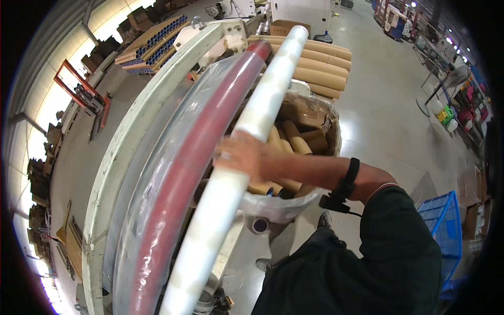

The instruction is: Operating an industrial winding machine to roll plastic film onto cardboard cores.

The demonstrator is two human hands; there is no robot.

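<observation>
My right hand (pixel 243 156) reaches in from the right and lies closed over the middle of a long roll with white and pale beige patches (pixel 210 218). Slight blur softens its fingers, and their undersides are hidden behind the roll. The roll slants from the lower left to the upper middle. Just left of it runs a long dark-red roller (pixel 181 173), with loose clear plastic film (pixel 139 210) beside it. My left hand is out of view.
A pale machine beam (pixel 113 157) curves along the left. Behind my forearm, a plastic-wrapped bin (pixel 333 123) holds cardboard tubes. More brown tubes (pixel 328 63) lie beyond it. A blue crate (pixel 446 231) stands at right; an orange pallet jack (pixel 86 100) stands far left.
</observation>
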